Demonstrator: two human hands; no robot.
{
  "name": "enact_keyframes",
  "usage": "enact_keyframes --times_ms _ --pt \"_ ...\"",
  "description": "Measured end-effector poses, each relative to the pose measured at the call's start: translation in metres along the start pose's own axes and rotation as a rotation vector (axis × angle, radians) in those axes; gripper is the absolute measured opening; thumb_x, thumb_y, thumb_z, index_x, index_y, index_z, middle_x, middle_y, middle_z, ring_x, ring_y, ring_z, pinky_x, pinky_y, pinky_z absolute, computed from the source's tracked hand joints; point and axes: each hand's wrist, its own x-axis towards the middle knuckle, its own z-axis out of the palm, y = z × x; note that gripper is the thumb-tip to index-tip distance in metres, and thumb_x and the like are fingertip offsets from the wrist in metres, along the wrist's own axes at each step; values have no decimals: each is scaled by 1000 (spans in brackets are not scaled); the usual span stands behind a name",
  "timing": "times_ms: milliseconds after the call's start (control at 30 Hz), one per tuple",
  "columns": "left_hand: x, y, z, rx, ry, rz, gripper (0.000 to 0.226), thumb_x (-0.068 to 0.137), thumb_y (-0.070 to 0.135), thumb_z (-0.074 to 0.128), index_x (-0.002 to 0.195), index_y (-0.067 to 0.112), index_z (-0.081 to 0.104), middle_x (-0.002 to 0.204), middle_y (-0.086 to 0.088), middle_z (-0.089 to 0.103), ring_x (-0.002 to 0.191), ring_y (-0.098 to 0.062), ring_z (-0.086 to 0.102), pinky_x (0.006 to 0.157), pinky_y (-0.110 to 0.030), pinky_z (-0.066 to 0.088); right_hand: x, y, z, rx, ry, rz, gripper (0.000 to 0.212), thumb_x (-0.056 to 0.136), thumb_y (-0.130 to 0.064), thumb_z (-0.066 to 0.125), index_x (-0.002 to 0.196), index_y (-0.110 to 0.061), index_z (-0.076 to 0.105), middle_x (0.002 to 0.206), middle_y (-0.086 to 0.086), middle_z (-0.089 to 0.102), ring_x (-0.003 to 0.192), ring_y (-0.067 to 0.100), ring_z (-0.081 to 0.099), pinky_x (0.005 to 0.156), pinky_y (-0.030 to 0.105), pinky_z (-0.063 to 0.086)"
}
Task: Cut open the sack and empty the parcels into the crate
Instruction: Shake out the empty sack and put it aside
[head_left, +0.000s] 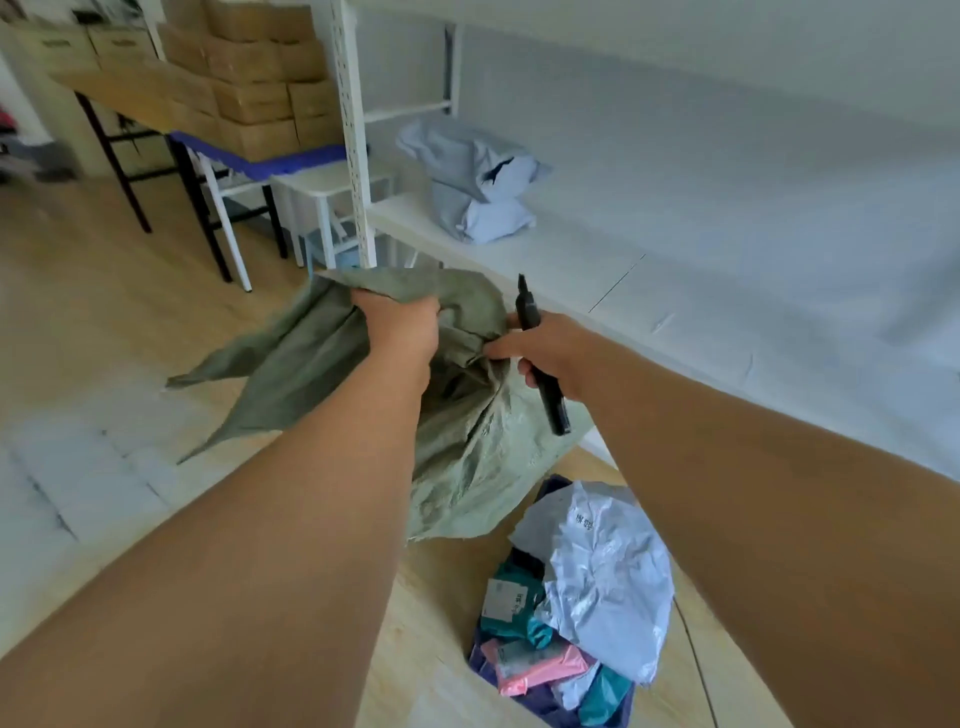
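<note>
Green woven sack (467, 415) hangs limp above the floor, bunched at its top in the left hand (400, 325), whose fingers curl into the cloth. The right hand (545, 353) grips a black cutter (540, 358) in its fist and pinches a fold of the sack with its fingertips too. Below lies the blue crate (483, 667) — mostly covered by parcels (602, 577): a big white mailer over teal and pink ones. Its rim is cut off by the right forearm and the frame edge. Grey mailers (478, 182) sit on a white shelf (519, 249) behind — the blade's state is hard to make out.
</note>
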Motion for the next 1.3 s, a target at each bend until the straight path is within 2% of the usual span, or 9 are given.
enact_keyframes --times_ms 233,367,533,633,733,833,900,1033,1300 --pt "-50 73 25 648 -148 599 79 94 9 50 154 25 2 152 -4 32 135 -27 39 109 -38 33 -74 -95 -52 130 219 -338 51 79 -16 78 126 -13 59 90 2 63 48 10 47 48 20 42" --pt "-70 101 29 1151 -276 896 72 93 6 44 153 26 8 154 -2 24 122 -31 51 91 -45 48 -98 -146 -43 8 383 -575 66 74 -34 83 131 -18 54 114 -3 62 96 13 62 80 28 50" --pt "-68 105 27 1383 -364 1241 70 91 14 52 151 24 18 149 3 25 125 -23 41 93 -39 47 -94 -162 -43 -173 642 -513 49 74 -32 78 118 -23 59 99 -8 62 92 17 62 72 27 47" --pt "-52 111 13 979 -561 1180 55 87 47 59 137 29 45 139 11 44 124 -12 40 102 -31 38 -80 -151 -45 -84 745 -417 17 82 -24 68 98 -21 61 88 -1 64 85 23 63 67 29 46" --pt "-39 126 8 311 -347 876 37 82 51 65 103 23 54 105 10 61 101 -8 59 82 -24 48 -70 -129 -40 127 712 -376 11 83 -20 70 88 -22 60 80 -2 63 81 23 61 74 34 51" --pt "-29 137 24 1 -201 482 71 72 55 74 119 14 39 115 1 51 98 -17 58 80 -35 54 -65 -97 -25 241 662 -307 12 83 -19 73 85 -22 62 81 2 65 77 23 62 76 39 54" --pt "-28 132 35 138 -216 335 88 73 48 77 136 11 27 128 -4 43 103 -23 54 86 -37 51 -67 -72 -13 277 615 -235 13 81 -17 75 86 -19 64 81 7 66 72 24 61 72 41 55" --pt "-37 99 44 502 -269 510 55 92 12 56 137 14 26 119 -5 55 99 -28 60 73 -36 51 -88 -38 -4 299 539 -151 28 78 -19 80 102 -11 67 81 0 66 52 6 56 49 19 44" --pt "-72 52 58 781 -794 780 52 93 23 56 136 33 30 112 5 60 95 -17 61 78 -35 54 -109 -48 -39 361 734 -151 51 73 -55 76 114 -26 66 101 -1 71 59 13 53 57 26 46"
